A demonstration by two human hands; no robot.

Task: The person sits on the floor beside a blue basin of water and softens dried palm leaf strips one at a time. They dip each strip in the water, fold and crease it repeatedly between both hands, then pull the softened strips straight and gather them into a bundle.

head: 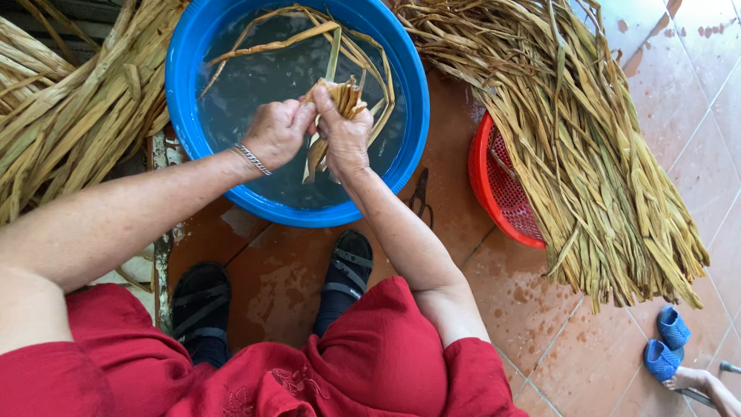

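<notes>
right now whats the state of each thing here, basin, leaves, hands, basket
blue basin: upright, holds water and a few loose strips
folded leaf bundle: gripped over the basin
left hand: closed on the bundle
right hand: closed on the bundle
red basket: tipped, under a heap
dry leaf heap: draped over the basket
scissors: lying on the tiles

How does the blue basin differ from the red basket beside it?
The blue basin has solid walls and holds water with a few soaking strips; the red basket has mesh walls and lies mostly buried under a dry leaf bundle. Both hands, left hand and right hand, work a folded strip over the basin; the basket is untouched. Both are round plastic, on the tiled floor.
</notes>
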